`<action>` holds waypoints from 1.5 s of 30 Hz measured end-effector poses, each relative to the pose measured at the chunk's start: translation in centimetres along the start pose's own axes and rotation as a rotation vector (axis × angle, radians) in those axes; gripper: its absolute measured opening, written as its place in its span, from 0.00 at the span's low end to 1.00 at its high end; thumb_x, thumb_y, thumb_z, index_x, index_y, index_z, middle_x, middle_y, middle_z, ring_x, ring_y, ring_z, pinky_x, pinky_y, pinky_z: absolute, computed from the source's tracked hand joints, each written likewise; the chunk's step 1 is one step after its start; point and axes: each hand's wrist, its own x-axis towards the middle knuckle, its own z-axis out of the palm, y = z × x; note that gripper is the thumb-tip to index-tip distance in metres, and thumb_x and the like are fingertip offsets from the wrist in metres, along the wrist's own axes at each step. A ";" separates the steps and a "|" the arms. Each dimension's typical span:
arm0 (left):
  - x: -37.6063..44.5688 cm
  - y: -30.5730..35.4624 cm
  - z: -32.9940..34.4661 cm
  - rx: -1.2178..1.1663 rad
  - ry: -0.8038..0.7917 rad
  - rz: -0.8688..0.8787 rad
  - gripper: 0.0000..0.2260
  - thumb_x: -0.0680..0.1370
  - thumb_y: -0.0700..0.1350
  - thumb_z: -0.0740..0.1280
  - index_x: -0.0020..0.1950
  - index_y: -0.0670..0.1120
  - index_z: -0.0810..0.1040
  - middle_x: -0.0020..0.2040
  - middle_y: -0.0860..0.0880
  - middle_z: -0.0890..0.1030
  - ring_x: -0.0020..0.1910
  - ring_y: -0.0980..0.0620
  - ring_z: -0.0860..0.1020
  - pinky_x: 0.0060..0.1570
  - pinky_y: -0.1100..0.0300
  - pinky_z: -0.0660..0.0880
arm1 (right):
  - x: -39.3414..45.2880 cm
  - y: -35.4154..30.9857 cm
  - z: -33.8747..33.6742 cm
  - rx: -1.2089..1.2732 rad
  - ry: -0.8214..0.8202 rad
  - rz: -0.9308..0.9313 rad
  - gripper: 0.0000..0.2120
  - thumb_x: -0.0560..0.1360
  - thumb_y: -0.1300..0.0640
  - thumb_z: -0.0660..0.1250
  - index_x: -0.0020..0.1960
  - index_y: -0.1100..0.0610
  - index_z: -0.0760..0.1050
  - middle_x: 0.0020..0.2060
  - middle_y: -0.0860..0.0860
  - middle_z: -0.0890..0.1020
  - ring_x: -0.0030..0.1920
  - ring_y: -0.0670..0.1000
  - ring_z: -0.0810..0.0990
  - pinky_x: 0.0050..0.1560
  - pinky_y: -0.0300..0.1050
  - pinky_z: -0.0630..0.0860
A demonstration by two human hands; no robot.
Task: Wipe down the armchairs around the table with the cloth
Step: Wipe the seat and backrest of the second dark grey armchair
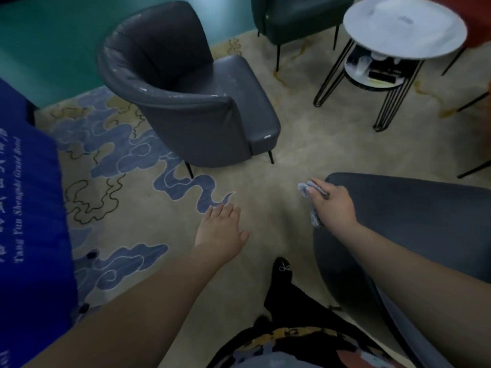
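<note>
Right hand (333,205) grips the grey cloth (308,193) on the near armchair's (414,221) top edge; cloth mostly hidden under the fingers, chair cut off at the frame. Left hand (221,231) spread, apparently touching nothing, over carpet (305,144).

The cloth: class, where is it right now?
In the head view, the grey cloth is low right, gripped by the right hand against the nearest armchair's left edge.

We see the cloth (313,201) mostly hidden under the right hand (332,205), the near armchair (414,221) cut at 4 o'clock, small blurred items on the table's lower shelf (372,73) at 1 o'clock, unreadable.
</note>
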 end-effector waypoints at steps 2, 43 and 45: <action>2.4 -0.7 -0.5 0.005 -0.006 0.011 0.31 0.81 0.61 0.53 0.79 0.46 0.54 0.79 0.47 0.59 0.78 0.47 0.53 0.77 0.51 0.47 | 2.5 -0.1 0.7 -0.014 -0.029 0.010 0.17 0.78 0.51 0.65 0.64 0.54 0.77 0.55 0.56 0.78 0.34 0.38 0.74 0.28 0.20 0.65; 49.7 -6.8 -19.4 0.068 -0.001 0.282 0.29 0.82 0.59 0.52 0.80 0.48 0.52 0.80 0.49 0.53 0.79 0.48 0.48 0.76 0.51 0.41 | 49.2 -12.5 0.0 -0.059 0.061 0.089 0.29 0.70 0.32 0.63 0.64 0.47 0.75 0.55 0.55 0.81 0.50 0.56 0.80 0.53 0.55 0.78; 52.5 -5.5 -20.3 0.041 -0.017 0.203 0.29 0.83 0.58 0.53 0.80 0.48 0.52 0.80 0.49 0.53 0.79 0.48 0.49 0.77 0.50 0.42 | 53.0 -12.7 -1.4 -0.071 0.039 0.084 0.25 0.72 0.35 0.64 0.64 0.46 0.76 0.57 0.56 0.79 0.46 0.56 0.81 0.48 0.52 0.80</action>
